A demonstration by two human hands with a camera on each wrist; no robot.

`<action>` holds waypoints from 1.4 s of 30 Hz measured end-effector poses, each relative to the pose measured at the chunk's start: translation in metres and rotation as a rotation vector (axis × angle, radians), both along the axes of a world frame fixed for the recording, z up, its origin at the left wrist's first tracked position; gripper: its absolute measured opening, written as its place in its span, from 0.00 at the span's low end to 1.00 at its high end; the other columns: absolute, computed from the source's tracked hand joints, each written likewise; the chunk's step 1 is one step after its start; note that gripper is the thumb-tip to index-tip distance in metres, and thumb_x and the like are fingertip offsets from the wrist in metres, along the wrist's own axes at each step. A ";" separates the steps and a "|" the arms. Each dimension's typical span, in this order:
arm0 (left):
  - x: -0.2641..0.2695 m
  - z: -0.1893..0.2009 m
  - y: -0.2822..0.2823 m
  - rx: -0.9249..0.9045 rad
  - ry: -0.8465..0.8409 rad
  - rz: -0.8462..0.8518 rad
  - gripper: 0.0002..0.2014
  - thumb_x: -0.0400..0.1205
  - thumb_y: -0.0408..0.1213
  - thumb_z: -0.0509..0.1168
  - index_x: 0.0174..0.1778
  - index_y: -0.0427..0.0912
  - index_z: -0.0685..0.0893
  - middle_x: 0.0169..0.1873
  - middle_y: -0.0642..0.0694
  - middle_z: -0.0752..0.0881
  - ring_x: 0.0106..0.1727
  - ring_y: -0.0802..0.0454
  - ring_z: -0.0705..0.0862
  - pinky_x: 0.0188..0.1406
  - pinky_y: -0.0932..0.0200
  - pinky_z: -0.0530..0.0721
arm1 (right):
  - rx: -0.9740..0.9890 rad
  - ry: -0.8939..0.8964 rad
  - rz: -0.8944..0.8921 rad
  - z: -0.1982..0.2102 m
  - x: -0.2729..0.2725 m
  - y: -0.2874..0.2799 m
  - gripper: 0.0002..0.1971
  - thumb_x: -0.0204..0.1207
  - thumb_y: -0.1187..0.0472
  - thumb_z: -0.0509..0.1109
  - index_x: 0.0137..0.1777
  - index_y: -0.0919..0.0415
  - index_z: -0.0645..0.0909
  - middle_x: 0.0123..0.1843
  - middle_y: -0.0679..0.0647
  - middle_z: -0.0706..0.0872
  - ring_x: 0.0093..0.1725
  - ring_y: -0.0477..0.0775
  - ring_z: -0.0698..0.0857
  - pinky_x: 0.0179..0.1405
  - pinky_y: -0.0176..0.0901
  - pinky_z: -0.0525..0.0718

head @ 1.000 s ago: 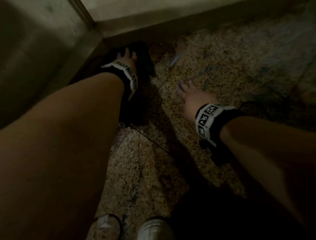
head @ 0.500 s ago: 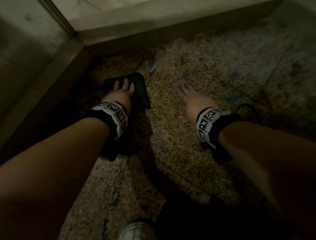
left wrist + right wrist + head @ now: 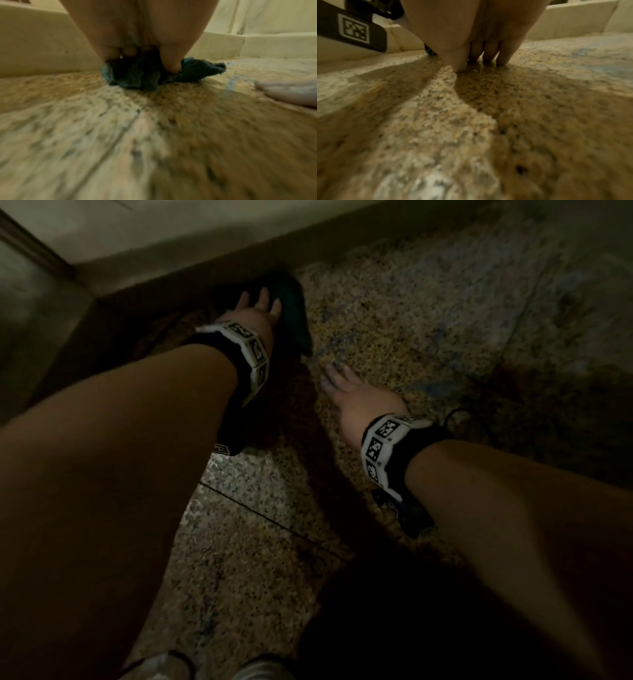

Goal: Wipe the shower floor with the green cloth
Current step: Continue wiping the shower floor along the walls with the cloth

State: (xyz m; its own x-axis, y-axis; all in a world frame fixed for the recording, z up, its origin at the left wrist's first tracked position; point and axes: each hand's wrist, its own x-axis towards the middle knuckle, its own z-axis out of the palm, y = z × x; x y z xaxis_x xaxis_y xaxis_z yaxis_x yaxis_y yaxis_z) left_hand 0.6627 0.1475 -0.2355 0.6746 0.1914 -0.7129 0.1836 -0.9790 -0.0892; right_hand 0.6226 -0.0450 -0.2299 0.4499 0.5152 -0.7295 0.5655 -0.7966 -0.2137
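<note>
The green cloth (image 3: 294,309) lies bunched on the speckled shower floor (image 3: 411,320) close to the raised kerb. My left hand (image 3: 255,311) lies flat on top of it, fingers straight, pressing it down. From the left wrist the cloth (image 3: 193,70) bulges out under the fingers (image 3: 171,65). My right hand (image 3: 356,395) rests flat on the bare floor to the right of the cloth, fingers spread and holding nothing. In the right wrist view its fingertips (image 3: 489,55) touch the floor (image 3: 488,121).
A pale raised kerb (image 3: 171,258) and wall run along the far edge, meeting a side wall (image 3: 30,313) at the left corner. A grout line (image 3: 274,525) crosses the floor near me. Blue smears (image 3: 424,386) mark the floor. My shoes (image 3: 260,669) show at the bottom.
My left hand has pushed the cloth away from me and a little to the right, closer to the kerb. The right hand has stayed planted on the floor.
</note>
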 end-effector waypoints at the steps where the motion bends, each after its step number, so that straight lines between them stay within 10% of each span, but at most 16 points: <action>1: 0.000 -0.001 0.000 -0.005 -0.002 -0.009 0.36 0.86 0.29 0.56 0.84 0.48 0.40 0.82 0.47 0.36 0.83 0.40 0.39 0.78 0.34 0.56 | 0.002 -0.006 -0.001 0.000 -0.001 -0.001 0.35 0.83 0.75 0.47 0.84 0.54 0.36 0.84 0.48 0.30 0.83 0.51 0.35 0.82 0.51 0.54; 13: -0.079 -0.012 -0.025 -0.097 0.058 -0.039 0.36 0.86 0.28 0.54 0.83 0.54 0.40 0.82 0.52 0.33 0.82 0.41 0.37 0.79 0.35 0.50 | 0.063 -0.098 -0.038 0.009 -0.010 -0.035 0.29 0.88 0.57 0.48 0.84 0.59 0.40 0.85 0.54 0.37 0.84 0.54 0.40 0.80 0.42 0.44; 28: 0.019 0.012 -0.062 0.062 0.096 -0.087 0.38 0.86 0.33 0.59 0.83 0.48 0.39 0.82 0.47 0.35 0.83 0.39 0.39 0.74 0.29 0.61 | 0.068 -0.011 -0.078 -0.001 0.002 -0.049 0.33 0.85 0.64 0.51 0.84 0.54 0.38 0.84 0.49 0.32 0.83 0.53 0.34 0.80 0.45 0.39; 42: -0.088 0.013 -0.090 -0.136 0.071 -0.143 0.37 0.85 0.24 0.52 0.83 0.52 0.41 0.82 0.53 0.34 0.83 0.45 0.36 0.80 0.41 0.45 | -0.031 -0.074 -0.070 0.023 -0.003 -0.070 0.28 0.88 0.55 0.51 0.85 0.51 0.47 0.86 0.52 0.39 0.84 0.57 0.42 0.80 0.48 0.49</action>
